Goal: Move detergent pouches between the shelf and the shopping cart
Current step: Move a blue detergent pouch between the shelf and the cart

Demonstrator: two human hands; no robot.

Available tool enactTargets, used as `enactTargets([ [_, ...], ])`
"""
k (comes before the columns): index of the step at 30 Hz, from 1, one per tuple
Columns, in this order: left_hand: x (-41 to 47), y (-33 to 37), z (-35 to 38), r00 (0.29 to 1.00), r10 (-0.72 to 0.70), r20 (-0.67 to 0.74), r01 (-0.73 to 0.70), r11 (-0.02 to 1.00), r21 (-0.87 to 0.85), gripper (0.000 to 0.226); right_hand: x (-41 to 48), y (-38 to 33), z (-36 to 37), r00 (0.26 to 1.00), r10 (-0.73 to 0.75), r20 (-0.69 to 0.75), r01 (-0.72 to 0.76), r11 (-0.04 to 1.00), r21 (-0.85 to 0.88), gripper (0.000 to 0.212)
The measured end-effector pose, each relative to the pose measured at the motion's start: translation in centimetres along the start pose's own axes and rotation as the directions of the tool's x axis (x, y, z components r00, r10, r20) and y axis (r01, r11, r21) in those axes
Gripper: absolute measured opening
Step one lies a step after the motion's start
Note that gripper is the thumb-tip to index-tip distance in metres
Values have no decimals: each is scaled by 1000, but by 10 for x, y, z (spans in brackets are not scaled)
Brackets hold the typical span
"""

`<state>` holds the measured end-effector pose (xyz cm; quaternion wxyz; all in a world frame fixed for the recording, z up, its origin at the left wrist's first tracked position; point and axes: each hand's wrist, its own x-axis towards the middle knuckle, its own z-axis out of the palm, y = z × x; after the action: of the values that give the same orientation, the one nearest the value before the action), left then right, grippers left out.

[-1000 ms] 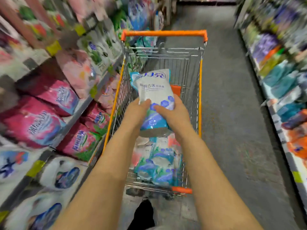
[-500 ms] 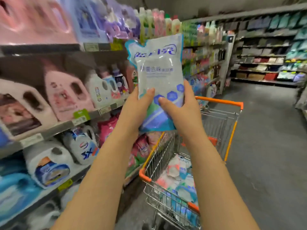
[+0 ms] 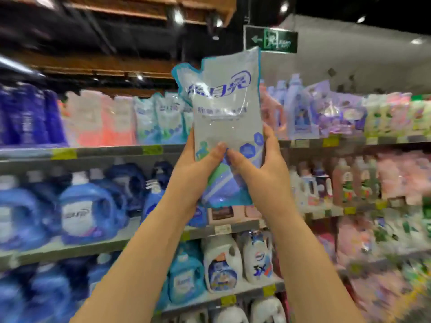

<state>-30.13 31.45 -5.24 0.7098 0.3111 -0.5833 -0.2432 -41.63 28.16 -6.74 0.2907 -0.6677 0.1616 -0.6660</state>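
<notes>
Shelf (image 3: 98, 153) behind; left hand (image 3: 196, 173), right hand (image 3: 263, 173) clamp upright pouch (image 3: 227, 117) lower half, thumbs in front.

We see the top shelf (image 3: 105, 151) packed: dark blue bottles (image 3: 30, 115) at its left end, then pink pouches (image 3: 98, 120), then teal pouches (image 3: 161, 117), touching one another with no gap between. The pouch we hold up (image 3: 227, 113) hides the stretch just right of those. Above the shelf's row, the air is open up to the ceiling.
</notes>
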Motion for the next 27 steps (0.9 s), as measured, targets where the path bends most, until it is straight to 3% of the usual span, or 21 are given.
enactTargets([
  [2, 3, 13, -40, 998, 57, -33, -56, 998, 25, 43, 9, 4, 49, 998, 14, 66, -19, 996, 86, 48],
  [4, 6, 22, -76, 992, 120, -46, -116, 991, 72, 36, 19, 11, 94, 991, 63, 116, -83, 981, 175, 57],
  [7, 12, 27, -124, 983, 175, -65, -158, 965, 211, 45, 35, 22, 148, 967, 187, 173, -228, 938, 261, 55],
  [10, 26, 35, -162, 973, 221, -67, -175, 895, 411, 60, 49, 33, 190, 904, 273, 329, -396, 823, 407, 103],
  [11, 34, 37, -172, 970, 234, -61, -180, 869, 462, 64, 55, 37, 202, 892, 257, 372, -416, 789, 453, 104],
  [15, 74, 40, -203, 962, 268, -61, -192, 813, 550, 71, 87, 50, 238, 928, 206, 309, -338, 815, 472, 50],
  [17, 99, 32, -217, 956, 276, -105, -173, 812, 558, 55, 108, 62, 252, 947, 191, 258, -289, 856, 429, 30],
  [19, 126, 22, -230, 949, 276, -154, -152, 827, 541, 47, 132, 75, 264, 957, 176, 232, -262, 869, 420, 25],
  [27, 254, -21, -265, 972, 188, -138, -109, 888, 446, 63, 249, 145, 306, 975, 88, 206, -170, 888, 428, 25],
])
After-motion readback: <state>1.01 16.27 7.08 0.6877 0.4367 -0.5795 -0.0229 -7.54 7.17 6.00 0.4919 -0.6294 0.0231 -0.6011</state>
